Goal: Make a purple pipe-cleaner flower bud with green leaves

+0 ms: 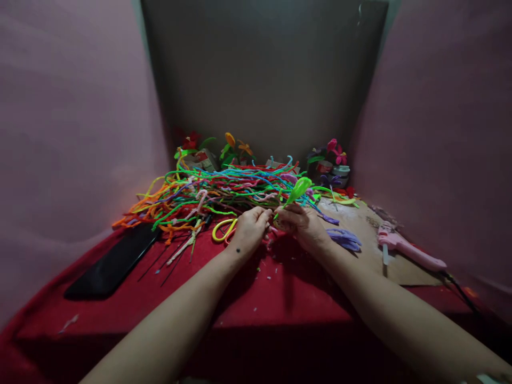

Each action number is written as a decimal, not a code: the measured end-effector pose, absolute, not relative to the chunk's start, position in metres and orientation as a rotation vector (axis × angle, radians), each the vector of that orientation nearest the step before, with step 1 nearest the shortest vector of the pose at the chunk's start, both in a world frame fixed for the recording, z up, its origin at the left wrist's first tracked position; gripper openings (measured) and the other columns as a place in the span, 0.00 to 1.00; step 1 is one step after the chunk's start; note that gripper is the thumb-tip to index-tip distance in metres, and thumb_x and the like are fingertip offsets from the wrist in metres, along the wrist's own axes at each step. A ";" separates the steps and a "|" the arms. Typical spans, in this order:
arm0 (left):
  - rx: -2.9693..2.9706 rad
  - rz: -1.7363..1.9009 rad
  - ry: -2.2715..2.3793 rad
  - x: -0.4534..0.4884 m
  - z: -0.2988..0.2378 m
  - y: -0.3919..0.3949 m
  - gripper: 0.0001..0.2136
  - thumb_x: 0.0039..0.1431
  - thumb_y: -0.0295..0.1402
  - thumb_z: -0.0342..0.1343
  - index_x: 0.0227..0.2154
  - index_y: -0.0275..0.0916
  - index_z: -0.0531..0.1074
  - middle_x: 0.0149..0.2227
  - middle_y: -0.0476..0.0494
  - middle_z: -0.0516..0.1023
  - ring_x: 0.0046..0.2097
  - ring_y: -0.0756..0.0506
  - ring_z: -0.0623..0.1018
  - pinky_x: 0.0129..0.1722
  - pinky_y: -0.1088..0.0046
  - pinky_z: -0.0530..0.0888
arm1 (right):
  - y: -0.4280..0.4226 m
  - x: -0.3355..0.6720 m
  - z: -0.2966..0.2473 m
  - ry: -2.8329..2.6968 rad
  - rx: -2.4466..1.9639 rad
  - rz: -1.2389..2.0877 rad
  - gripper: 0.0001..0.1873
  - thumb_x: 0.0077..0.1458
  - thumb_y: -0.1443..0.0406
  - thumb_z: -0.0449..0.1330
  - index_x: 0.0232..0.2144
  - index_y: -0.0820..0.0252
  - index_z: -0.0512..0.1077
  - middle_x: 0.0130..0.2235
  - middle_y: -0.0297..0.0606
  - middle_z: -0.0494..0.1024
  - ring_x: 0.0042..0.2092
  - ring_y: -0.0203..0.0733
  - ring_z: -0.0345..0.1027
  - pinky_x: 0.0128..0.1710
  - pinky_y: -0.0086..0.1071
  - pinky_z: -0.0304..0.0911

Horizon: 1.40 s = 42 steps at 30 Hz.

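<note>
Over the near side of the pipe cleaner pile (240,186), both hands meet with their fingertips close together. My right hand (302,224) is closed on a bright green pipe cleaner (300,189), whose looped, leaf-like top stands up above the fingers. My left hand (252,229) is closed in a pinch just beside it; what lies between its fingertips is too small to make out. Scissors with a yellow handle (219,230) lie beside my left hand, partly hidden. To the right of my right hand lies a bundle of purple pipe cleaner (346,240).
A pink glue gun (412,250) with a cord rests on a cardboard sheet (400,272) at the right. A black flat device (112,264) and thin dark rods (170,261) lie left. Pipe cleaner flowers (338,152) stand behind. Small scraps dot the red cloth (256,312).
</note>
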<state>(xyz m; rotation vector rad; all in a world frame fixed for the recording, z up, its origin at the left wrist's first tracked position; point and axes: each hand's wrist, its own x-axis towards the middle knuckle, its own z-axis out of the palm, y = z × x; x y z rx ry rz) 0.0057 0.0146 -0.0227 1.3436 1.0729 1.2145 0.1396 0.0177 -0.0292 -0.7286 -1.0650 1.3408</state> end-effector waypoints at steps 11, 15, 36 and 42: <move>1.040 1.127 0.940 -0.005 -0.012 0.024 0.10 0.58 0.30 0.46 0.23 0.33 0.66 0.16 0.52 0.67 0.13 0.56 0.64 0.13 0.81 0.58 | 0.015 0.153 -0.037 -1.151 -0.741 1.489 0.08 0.39 0.63 0.67 0.26 0.61 0.76 0.29 0.37 0.74 0.27 0.35 0.63 0.28 0.30 0.61; 0.982 1.130 0.862 -0.006 0.004 0.032 0.09 0.57 0.26 0.46 0.22 0.33 0.66 0.16 0.52 0.66 0.13 0.56 0.63 0.13 0.81 0.58 | 0.012 0.158 -0.041 -1.240 -0.797 1.472 0.08 0.41 0.62 0.65 0.28 0.57 0.76 0.32 0.38 0.73 0.26 0.35 0.60 0.25 0.30 0.59; 1.211 1.033 0.822 0.002 -0.019 0.018 0.10 0.55 0.36 0.50 0.23 0.36 0.66 0.16 0.54 0.66 0.15 0.56 0.63 0.17 0.80 0.61 | 0.007 0.155 -0.040 -1.209 -0.906 1.475 0.06 0.46 0.61 0.61 0.28 0.53 0.75 0.27 0.37 0.73 0.26 0.39 0.65 0.28 0.35 0.61; 1.926 1.173 1.000 0.002 -0.019 0.002 0.13 0.51 0.43 0.56 0.35 0.40 0.68 0.28 0.48 0.73 0.29 0.49 0.71 0.29 0.76 0.65 | 0.006 0.148 -0.032 -1.053 -0.912 1.386 0.07 0.39 0.64 0.66 0.24 0.60 0.73 0.22 0.32 0.70 0.23 0.33 0.60 0.24 0.30 0.57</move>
